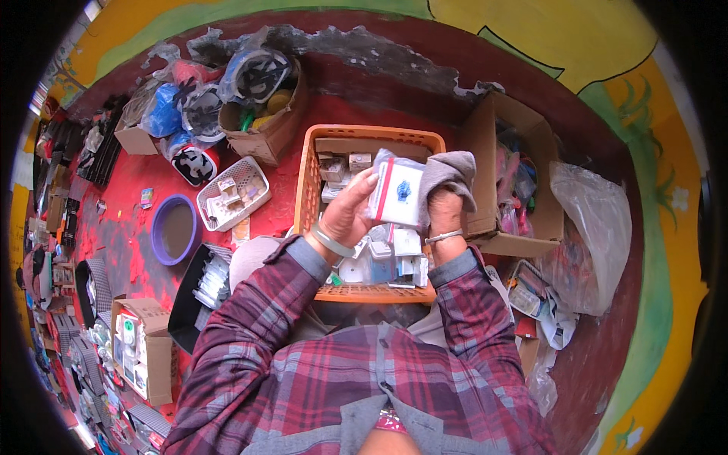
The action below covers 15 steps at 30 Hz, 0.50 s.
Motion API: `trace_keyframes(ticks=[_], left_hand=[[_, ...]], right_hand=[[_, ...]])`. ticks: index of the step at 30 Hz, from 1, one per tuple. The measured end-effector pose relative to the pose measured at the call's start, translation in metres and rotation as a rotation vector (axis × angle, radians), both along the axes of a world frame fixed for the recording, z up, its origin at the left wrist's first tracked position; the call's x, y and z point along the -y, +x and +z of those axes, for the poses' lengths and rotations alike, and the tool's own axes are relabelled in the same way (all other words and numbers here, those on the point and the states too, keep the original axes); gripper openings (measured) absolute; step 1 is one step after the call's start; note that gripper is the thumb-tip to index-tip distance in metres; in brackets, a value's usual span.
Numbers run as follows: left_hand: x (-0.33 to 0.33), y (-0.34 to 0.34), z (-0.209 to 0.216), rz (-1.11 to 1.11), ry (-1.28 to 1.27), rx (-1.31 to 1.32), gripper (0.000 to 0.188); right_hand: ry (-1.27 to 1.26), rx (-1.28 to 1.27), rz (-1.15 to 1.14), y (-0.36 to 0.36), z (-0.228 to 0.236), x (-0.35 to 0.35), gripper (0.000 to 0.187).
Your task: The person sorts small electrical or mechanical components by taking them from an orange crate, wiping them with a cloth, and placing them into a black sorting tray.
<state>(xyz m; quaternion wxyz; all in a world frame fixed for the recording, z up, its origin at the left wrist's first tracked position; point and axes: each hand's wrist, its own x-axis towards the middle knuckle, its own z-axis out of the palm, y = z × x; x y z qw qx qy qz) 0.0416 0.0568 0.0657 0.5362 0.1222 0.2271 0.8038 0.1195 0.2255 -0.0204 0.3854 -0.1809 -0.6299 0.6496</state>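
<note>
My left hand (347,206) grips the left edge of a flat white packet (397,189) with a red stripe and a small blue picture, wrapped in clear plastic. Bunched in my right hand (446,211) is a grey cloth (449,176), which touches the packet's right side. Both hands are above an orange plastic basket (371,294). Inside it lie several small boxes (334,168) at the back and white switch-like pieces (407,243) nearer me. The fingers of my right hand are partly covered by the cloth.
Right of the basket stands an open cardboard box (485,152) of bagged goods, beside a clear plastic bag (595,227). To the left are a white basket (250,171), a purple basin (196,220) and a black bin (184,303). Helmets (258,74) and another carton (265,144) stand by the wall.
</note>
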Motion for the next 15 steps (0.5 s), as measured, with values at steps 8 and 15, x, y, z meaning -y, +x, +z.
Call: trace_keyframes(ticks=[8, 15], left_hand=[[0.001, 0.005, -0.029, 0.067, -0.227, -0.267, 0.035], [-0.002, 0.014, -0.027, 0.164, -0.205, -0.263, 0.027]], right_hand=[[0.749, 0.165, -0.246, -0.001, 0.019, 0.011, 0.023], [0.591, 0.115, -0.194, 0.003, 0.053, 0.016, 0.02]])
